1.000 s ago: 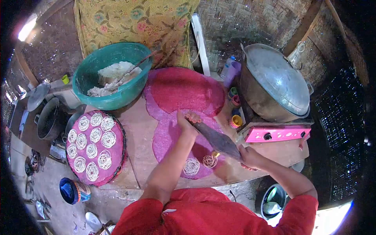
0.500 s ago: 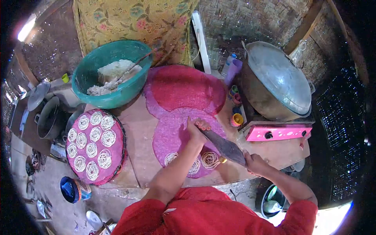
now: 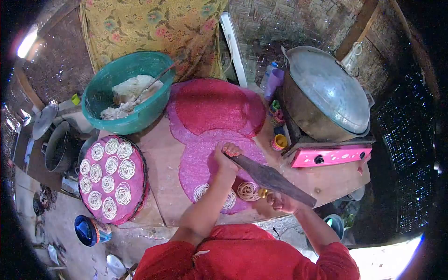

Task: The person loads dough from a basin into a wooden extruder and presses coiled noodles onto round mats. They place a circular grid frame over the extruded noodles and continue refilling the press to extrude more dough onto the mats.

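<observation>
My left hand (image 3: pixel 228 156) is wrapped round the upper left end of a dark wooden press (image 3: pixel 266 177), above a round pink cloth mat (image 3: pixel 196 161). Under the press's lower right part is my right hand (image 3: pixel 282 203), off the wood, palm turned up with curled fingers close to a brass-coloured fitting (image 3: pixel 264 192). It is too small to tell whether the fingers touch that fitting. White noodle-like swirls (image 3: pixel 248 191) lie along the mat's front edge, one of them partly behind my left forearm.
At the left a round pink tray (image 3: pixel 132 205) bears several swirls. Behind it stands a green basin (image 3: pixel 123 123) of white dough. A lidded pot (image 3: pixel 326 93) sits on a pink-fronted stove (image 3: pixel 303 157) at the right. Small coloured cups (image 3: pixel 279 142) stand beside the stove.
My right hand has let go of the press's lower right end and moved left beneath it, near the brass-coloured fitting. A swirl has appeared at the mat's left front since the earliest frame.
</observation>
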A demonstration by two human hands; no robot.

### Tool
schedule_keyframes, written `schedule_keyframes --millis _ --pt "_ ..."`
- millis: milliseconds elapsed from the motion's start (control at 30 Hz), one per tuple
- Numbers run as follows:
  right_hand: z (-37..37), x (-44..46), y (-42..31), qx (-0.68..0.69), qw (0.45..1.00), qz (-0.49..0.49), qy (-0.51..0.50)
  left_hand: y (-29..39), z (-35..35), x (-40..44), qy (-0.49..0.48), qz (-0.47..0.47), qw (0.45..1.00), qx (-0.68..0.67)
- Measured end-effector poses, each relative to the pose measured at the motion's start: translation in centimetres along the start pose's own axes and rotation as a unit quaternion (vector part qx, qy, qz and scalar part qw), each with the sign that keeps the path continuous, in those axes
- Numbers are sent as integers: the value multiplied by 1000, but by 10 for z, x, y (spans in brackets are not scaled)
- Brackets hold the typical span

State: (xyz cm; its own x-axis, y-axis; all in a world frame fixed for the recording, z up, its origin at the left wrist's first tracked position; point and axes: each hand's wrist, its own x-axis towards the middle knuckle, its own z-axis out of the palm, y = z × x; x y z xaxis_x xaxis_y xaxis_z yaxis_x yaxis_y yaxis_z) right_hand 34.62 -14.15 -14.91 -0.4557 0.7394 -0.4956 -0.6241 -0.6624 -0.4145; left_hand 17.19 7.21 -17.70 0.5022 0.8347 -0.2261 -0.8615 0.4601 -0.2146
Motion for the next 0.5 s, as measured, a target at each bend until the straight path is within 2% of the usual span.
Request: schedule_keyframes --millis 167,233,267,333,367,433,467,500 --pt "22 2 -6 -97 994 2 44 14 -11 13 -35 4 999 -38" --pt "44 3 -12 -121 987 -24 98 19 -14 19 -54 9 998 -42" --pt "44 4 -18 -122 987 -23 99 21 -12 21 -42 36 998 -2" --pt "37 10 -27 -100 990 68 72 25 -5 26 -30 61 997 37" --pt "30 14 -29 -100 990 67 73 28 4 25 -34 81 996 29" --pt "14 27 -30 -249 962 72 81 36 27 20 -37 102 994 22" --pt "8 33 -30 -248 963 73 80 41 41 16 -75 96 992 25" --pt "2 40 -29 -319 940 63 101 45 55 11 -113 90 989 27"
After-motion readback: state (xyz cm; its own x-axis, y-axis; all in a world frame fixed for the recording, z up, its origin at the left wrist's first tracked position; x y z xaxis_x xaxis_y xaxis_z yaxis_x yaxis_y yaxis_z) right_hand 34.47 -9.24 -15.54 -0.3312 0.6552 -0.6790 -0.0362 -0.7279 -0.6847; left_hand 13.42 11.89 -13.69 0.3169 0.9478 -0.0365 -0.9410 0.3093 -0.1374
